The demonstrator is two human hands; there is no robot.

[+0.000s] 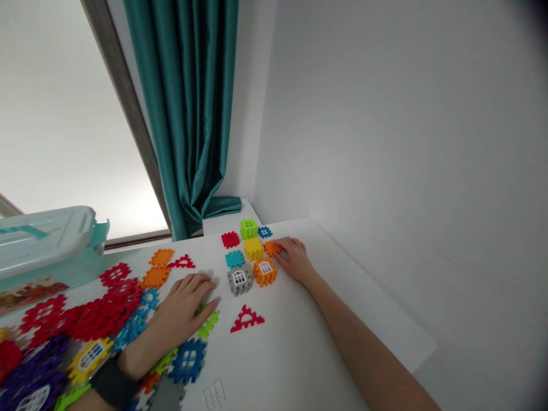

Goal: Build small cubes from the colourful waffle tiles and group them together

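Observation:
My right hand [297, 260] reaches to the far part of the white table, its thumb and fingertips closed on a flat orange interlocking piece [271, 248]. Close to it stand blocks built from such pieces: a yellow cube [253, 249], a lime green cube [248, 229], an orange cube [265, 272] with a white window and a grey cube [240, 279] with a white window. Flat red [230, 240], teal [234, 259] and blue [265, 232] pieces lie among them. My left hand [186, 305] rests with fingers outstretched, over a lime green piece [208, 324], holding nothing.
Red pieces [103, 314], purple pieces [36, 371] and other colours are heaped at the left. Behind them stands a lidded teal box [92, 260]. A red triangle piece [247, 318] lies midtable. A wall [385, 171] borders the right; a green curtain [188, 114] hangs behind.

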